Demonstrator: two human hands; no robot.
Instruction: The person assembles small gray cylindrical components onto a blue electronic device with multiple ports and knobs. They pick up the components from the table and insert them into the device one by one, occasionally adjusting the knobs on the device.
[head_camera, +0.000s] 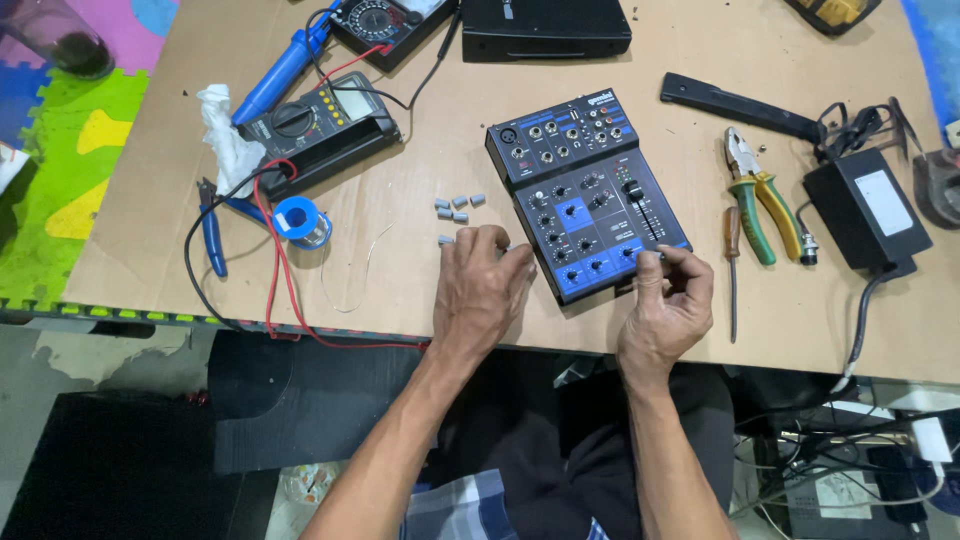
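A small black and blue audio mixer (585, 190) lies tilted on a brown cardboard-covered table (150, 220). My left hand (482, 285) rests on the table against the mixer's near left corner, fingers curled; whether it holds anything is hidden. My right hand (668, 300) pinches at a knob on the mixer's near right corner with thumb and forefinger. Several small grey knob caps (455, 208) lie loose just left of the mixer, beyond my left hand.
A digital multimeter (315, 125) with red and black leads, a solder spool (300, 220), blue cutters (212, 235) and a white tissue (225, 135) lie at left. Green-handled pliers (752, 195), a thin screwdriver (732, 265) and a black power adapter (868, 205) lie at right.
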